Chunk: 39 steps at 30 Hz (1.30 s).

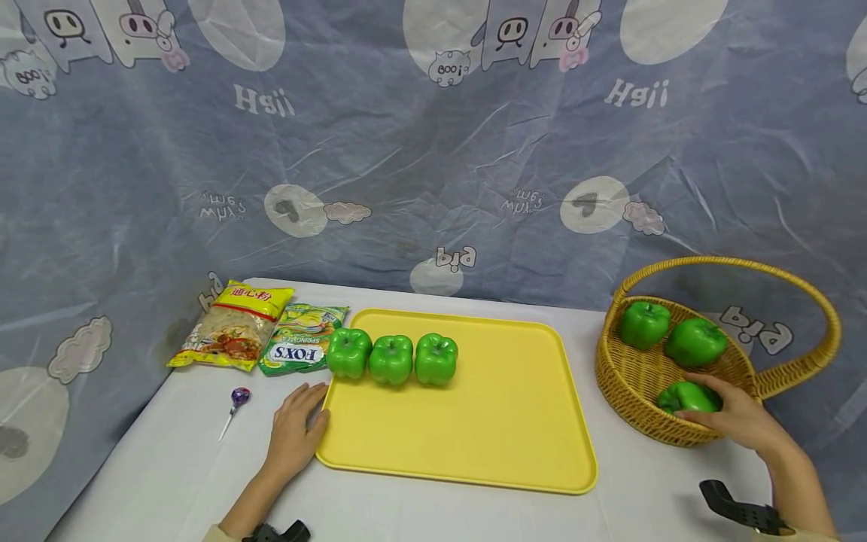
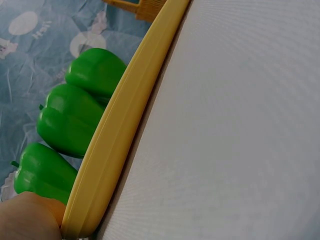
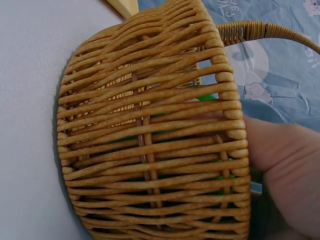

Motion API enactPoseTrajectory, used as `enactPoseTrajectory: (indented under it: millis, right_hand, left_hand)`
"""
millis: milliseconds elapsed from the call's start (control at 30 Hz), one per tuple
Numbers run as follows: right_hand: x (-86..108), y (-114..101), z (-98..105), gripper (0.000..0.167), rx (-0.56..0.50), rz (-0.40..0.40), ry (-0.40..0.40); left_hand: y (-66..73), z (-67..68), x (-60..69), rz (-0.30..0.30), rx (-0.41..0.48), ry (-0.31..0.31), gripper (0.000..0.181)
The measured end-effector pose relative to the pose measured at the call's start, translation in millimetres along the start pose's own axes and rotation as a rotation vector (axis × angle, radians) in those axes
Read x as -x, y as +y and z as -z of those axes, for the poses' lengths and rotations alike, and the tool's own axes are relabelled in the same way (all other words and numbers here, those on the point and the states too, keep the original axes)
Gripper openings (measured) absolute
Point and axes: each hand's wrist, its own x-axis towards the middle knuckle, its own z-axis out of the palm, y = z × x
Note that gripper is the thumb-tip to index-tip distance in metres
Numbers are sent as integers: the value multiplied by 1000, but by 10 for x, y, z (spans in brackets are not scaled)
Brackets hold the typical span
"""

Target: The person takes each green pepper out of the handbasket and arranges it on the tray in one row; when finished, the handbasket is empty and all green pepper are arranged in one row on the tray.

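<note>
My right hand [image 1: 741, 418] reaches over the rim of a wicker basket [image 1: 626, 391] and grips a green bell pepper [image 1: 689, 396], thumb on the near side and fingers over the top. Two more green bell peppers, one at the back left [image 1: 644, 324] and one at the back right [image 1: 696, 342], lie in the basket. In the right wrist view the woven wall [image 3: 150, 150] hides most of the grip. Beside the left edge of a yellow tray [image 1: 501, 421], my left hand [image 1: 295, 427] rests with relaxed fingers touching the rim. Three green bell peppers [image 1: 391, 360] stand in a row along the tray's upper left.
Left of the tray lie a yellow pasta bag [image 1: 233, 327], a green candy bag [image 1: 302, 340] and a purple lollipop [image 1: 237, 399] on the white table [image 1: 433, 512]. A patterned blue-grey cloth [image 1: 406, 150] hangs behind. The basket's tall handle [image 1: 728, 261] arches over its right side.
</note>
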Motion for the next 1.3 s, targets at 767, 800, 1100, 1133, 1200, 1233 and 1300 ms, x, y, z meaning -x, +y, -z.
enactPoseTrajectory:
  millis: [767, 800, 1100, 1133, 1200, 1233, 1300]
  right_hand:
    - [-79, -57, -37, 80, 103, 19, 224]
    - [-81, -46, -56, 79, 94, 25, 260]
    - [-37, -50, -90, 81, -12, -23, 414]
    - [-27, -65, -86, 81, -24, -26, 425]
    - [-1, -109, -79, 79, -47, -22, 454]
    - [13, -137, -73, 78, -52, -17, 473]
    - [45, -196, -54, 75, -73, -4, 502]
  left_hand:
    - [34, 14, -9, 19, 0, -14, 42]
    - [36, 18, -11, 18, -1, -15, 42]
    - [28, 16, -12, 0, -14, 1, 40]
    - [27, 15, -13, 0, -15, 1, 40]
    - [25, 15, -15, 4, -13, -1, 41]
    - [24, 15, -16, 5, -13, -3, 41]
    - [25, 17, -17, 9, -9, -7, 41]
